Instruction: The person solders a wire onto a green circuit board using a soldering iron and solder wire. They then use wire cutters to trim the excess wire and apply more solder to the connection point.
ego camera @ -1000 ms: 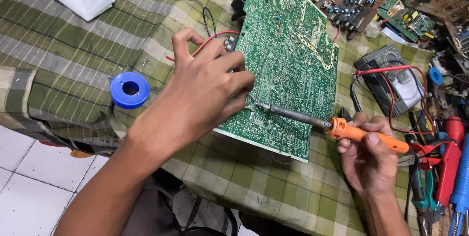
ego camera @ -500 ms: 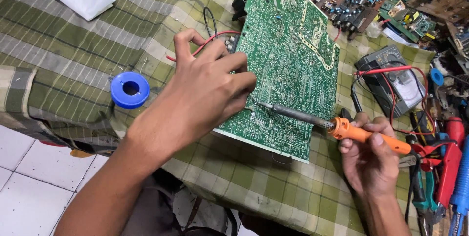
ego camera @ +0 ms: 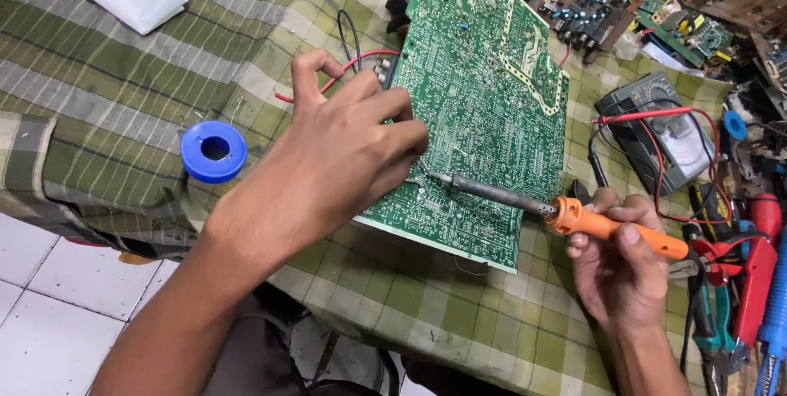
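Held steady over the last second: right hand [ego camera: 623,269] closed around the orange-handled soldering iron [ego camera: 574,220], tip on the green circuit board [ego camera: 484,109] mid-worktop, left hand [ego camera: 344,158] curled there, contents hidden, blue solder spool [ego camera: 214,151] lying left.

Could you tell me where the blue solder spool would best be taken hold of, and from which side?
The blue solder spool lies flat on the checked cloth with its hole facing up. It is probably best pinched from above across the round outer rim, coming from its free left side, since the left hand is to its right.
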